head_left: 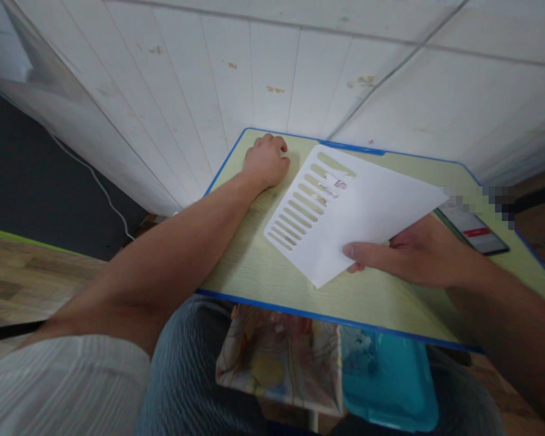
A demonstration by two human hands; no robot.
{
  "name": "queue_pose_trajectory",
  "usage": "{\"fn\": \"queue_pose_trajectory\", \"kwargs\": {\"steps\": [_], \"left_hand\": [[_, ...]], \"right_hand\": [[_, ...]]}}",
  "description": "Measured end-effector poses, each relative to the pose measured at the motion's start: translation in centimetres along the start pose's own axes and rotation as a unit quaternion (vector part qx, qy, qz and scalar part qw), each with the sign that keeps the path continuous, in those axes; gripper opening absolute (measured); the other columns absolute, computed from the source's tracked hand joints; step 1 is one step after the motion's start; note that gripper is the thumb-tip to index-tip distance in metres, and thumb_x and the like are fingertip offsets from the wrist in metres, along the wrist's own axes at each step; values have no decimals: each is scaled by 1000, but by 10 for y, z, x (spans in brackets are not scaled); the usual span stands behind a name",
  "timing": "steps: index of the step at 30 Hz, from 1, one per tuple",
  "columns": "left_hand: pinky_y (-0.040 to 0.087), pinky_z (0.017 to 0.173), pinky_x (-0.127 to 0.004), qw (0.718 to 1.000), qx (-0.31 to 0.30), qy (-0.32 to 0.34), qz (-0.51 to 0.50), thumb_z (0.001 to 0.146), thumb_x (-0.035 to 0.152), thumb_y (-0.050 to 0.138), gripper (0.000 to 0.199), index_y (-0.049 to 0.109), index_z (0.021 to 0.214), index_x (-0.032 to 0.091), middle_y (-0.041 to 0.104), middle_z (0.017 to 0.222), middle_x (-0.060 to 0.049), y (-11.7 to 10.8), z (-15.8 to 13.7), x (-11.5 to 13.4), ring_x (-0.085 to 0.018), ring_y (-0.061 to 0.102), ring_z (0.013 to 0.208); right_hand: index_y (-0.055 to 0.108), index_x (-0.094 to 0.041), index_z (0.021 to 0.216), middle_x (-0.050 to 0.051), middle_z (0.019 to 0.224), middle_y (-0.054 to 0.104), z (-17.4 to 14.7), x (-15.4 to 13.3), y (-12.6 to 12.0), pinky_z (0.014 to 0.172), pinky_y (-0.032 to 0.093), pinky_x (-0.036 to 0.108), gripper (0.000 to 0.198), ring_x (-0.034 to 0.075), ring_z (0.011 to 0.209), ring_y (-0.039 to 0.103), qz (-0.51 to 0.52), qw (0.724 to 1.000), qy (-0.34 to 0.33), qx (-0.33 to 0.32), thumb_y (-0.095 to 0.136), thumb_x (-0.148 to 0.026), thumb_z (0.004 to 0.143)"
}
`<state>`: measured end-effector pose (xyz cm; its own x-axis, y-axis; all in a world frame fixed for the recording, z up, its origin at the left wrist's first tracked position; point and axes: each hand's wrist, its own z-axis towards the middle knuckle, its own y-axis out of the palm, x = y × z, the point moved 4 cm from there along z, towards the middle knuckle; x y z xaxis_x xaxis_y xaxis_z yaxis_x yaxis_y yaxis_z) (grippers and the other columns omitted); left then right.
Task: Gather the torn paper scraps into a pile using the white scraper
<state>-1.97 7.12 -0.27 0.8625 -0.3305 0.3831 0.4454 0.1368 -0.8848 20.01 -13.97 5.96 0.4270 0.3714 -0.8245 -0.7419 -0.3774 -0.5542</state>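
Observation:
A white sheet (367,194) with a row of rounded slots of differing widths along its left side is tilted over the small table (236,266). My right hand (409,248) grips its lower right edge, with the thumb on top and the fingers mostly hidden underneath. Near the slots, a patch of the sheet looks torn or scuffed. At the table's far left, my left hand (266,160) rests on the surface, its fingers loosely bent and the thumb apart. I see nothing in it.
A phone (476,230) lies at the table's right, partly behind my right hand. Beneath the front edge are a patterned fabric box (281,369) and a turquoise plastic container (390,381). A white plank wall (272,66) with a cable (390,69) stands behind the table.

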Motion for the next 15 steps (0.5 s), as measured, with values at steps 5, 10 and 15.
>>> {"fn": "queue_pose_trajectory", "kwargs": {"steps": [5,10,15], "left_hand": [[48,139,-51,1000,-4,-28,12,116,13,68,33,80,147,19,75,169,-18,-10,-10,13,-36,62,163],[49,142,-51,999,-16,-33,25,117,14,66,40,80,154,18,73,173,-18,-13,-14,17,-37,61,168],[49,142,-49,999,-22,-22,26,114,17,66,45,81,156,18,73,172,-18,-11,-11,13,-38,62,168]], "right_hand": [[86,-30,93,3,80,88,-4,2,6,66,73,35,23,26,70,85,15,999,12,-50,94,-49,105],[84,-30,88,3,78,86,-3,7,7,67,74,37,31,27,69,84,55,994,25,-88,93,-52,107],[83,-31,83,4,82,89,-1,9,9,70,73,37,32,27,73,84,73,993,34,-87,93,-50,106]]}}
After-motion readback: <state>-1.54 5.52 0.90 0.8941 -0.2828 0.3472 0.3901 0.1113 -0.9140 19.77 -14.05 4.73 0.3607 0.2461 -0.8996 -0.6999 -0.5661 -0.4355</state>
